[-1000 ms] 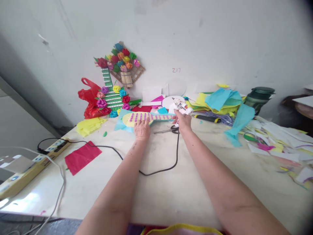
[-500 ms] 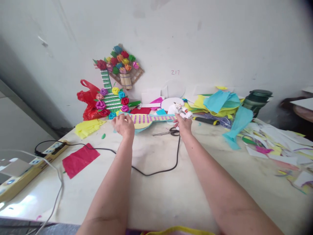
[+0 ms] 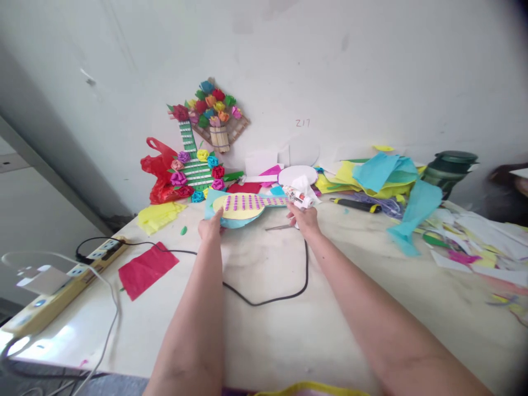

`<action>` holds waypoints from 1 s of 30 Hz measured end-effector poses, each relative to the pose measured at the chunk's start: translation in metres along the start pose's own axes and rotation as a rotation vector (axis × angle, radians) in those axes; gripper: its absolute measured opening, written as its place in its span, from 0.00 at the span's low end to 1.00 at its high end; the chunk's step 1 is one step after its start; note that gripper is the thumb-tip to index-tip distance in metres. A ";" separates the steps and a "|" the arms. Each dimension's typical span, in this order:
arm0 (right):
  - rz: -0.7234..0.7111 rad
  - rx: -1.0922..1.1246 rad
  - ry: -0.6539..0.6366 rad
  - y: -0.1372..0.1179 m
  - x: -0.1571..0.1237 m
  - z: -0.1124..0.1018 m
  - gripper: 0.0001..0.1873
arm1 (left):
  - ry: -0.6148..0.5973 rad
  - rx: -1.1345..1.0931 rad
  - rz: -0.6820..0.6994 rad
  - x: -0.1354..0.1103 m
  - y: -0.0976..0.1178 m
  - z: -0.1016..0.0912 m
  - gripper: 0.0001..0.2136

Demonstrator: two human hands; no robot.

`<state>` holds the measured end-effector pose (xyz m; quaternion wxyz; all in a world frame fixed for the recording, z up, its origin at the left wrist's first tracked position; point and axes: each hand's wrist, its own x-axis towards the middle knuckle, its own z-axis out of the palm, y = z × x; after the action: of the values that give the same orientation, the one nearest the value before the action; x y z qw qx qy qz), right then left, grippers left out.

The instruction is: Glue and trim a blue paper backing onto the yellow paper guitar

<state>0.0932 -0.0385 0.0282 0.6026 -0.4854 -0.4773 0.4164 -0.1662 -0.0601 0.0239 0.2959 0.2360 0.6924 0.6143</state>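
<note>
A guitar-shaped paper cutout (image 3: 243,207), yellow with rows of purple strips and a light blue paper border, lies across the far middle of the table, slightly tilted towards me. My left hand (image 3: 212,224) grips the rounded body at its lower left edge, thumb on top and the other fingers hidden underneath. At the end of the neck, my right hand (image 3: 305,216) pinches the cutout between thumb and fingers. Right behind that hand is a white glue gun (image 3: 304,199), with a black cord (image 3: 306,269) trailing from there. Scissors (image 3: 277,227) lie below the neck, their handles mostly covered by my right hand.
Paper-flower crafts (image 3: 198,171) and a red plastic bag (image 3: 160,170) stand against the wall. A power strip (image 3: 61,300) and red crepe paper (image 3: 148,270) are at left. To the right are a black-and-yellow cutter (image 3: 355,205), blue crepe paper (image 3: 408,217), paper scraps (image 3: 487,247) and a dark bottle (image 3: 449,170).
My left hand has moved from over the body's left end to its lower edge and closed there. The cutout tilts to show more of its face. The view has shifted slightly left.
</note>
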 end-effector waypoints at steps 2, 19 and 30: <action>0.011 -0.009 0.006 -0.001 -0.001 0.000 0.15 | 0.017 0.024 -0.093 0.000 0.004 0.001 0.21; 0.005 -0.051 -0.026 -0.002 -0.003 -0.001 0.14 | -0.212 -0.032 -0.167 0.010 0.012 -0.009 0.17; -0.224 -0.954 0.352 -0.015 0.012 -0.034 0.19 | -0.351 -0.167 -0.305 0.001 0.013 -0.005 0.18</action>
<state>0.1297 -0.0360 0.0424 0.4265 -0.7147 -0.5543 -0.0023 -0.1710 -0.0614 0.0367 0.5194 0.2064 0.6049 0.5672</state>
